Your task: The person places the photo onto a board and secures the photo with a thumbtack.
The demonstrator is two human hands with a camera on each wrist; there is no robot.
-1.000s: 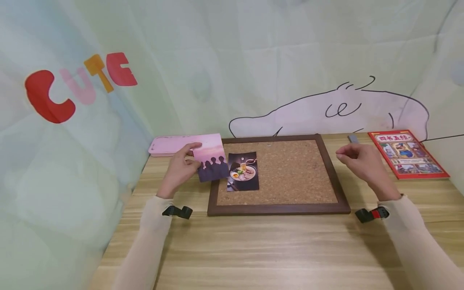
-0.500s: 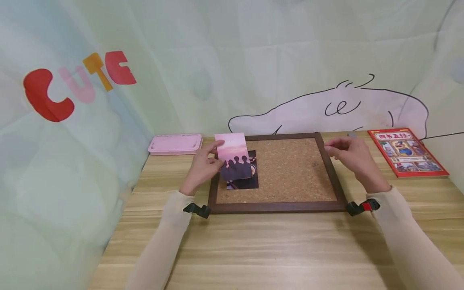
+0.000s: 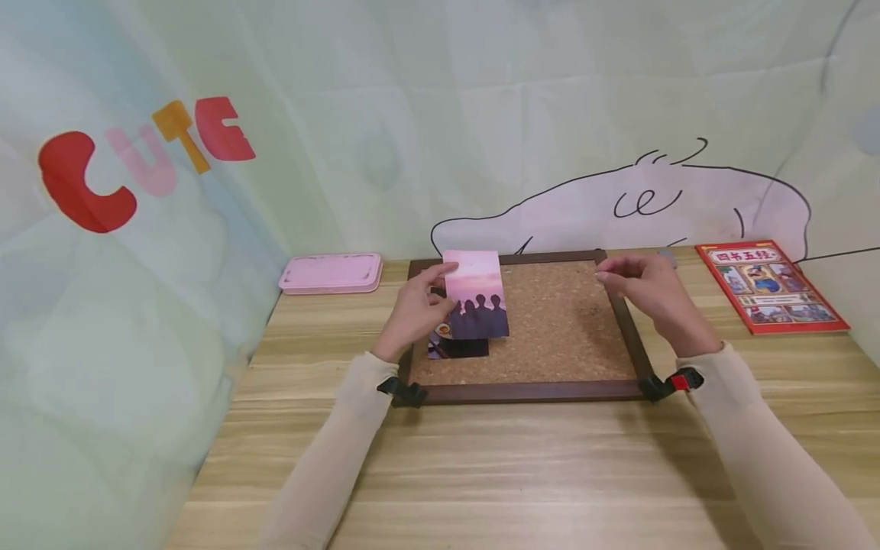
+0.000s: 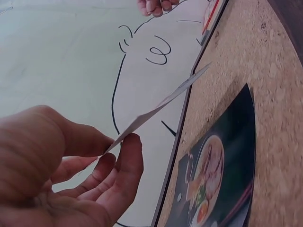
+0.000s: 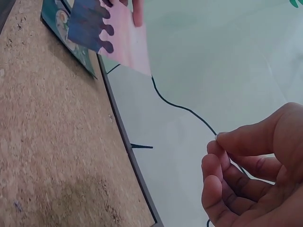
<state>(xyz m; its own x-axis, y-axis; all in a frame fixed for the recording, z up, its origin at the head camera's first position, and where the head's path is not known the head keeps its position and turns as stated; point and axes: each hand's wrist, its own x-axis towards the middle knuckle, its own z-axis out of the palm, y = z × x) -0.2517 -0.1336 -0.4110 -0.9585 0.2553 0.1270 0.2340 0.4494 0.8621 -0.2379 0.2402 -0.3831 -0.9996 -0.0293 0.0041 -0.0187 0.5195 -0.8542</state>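
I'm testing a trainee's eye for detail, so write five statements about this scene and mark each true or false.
1. The left hand holds the pink-sky photo. True.
2. The food photo lies off the corkboard. False: it is on the corkboard.
3. From the head camera, the pink-sky photo hides part of the food photo. True.
4. The right hand grips the red book. False: they are apart.
5. The pink case lies to the left of the corkboard. True.

1 pink photo in the left fingers, 1 food photo below them: 2 photos. 1 corkboard beneath, 1 pink case to their left, 1 red book right of the right fingers, 2 wristbands behind.
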